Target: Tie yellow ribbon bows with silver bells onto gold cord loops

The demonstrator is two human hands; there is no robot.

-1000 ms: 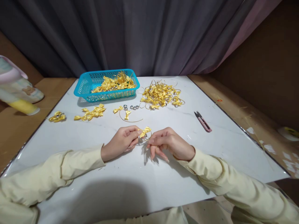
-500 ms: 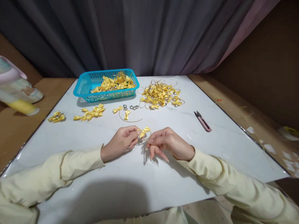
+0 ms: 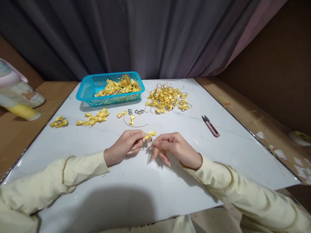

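Between my hands is a yellow ribbon bow with a small silver bell under it and a thin gold cord looped about it. My left hand pinches the bow's left end between thumb and forefinger. With thumb and forefinger, my right hand pinches the gold cord just right of the bow; its other fingers hang lower. Beyond my hands lie a loose gold cord, a single bow, another bow and several silver bells.
A blue basket holds more bows and bells. Right of it lies a pile of corded bows with bells. Loose bows and a small coil of bows lie left. Thread snips rest right; a bottle stands far left.
The bow has tilted flatter between my hands. My left hand has shifted slightly left and up, and my right fingers have drawn a little closer under the bow.
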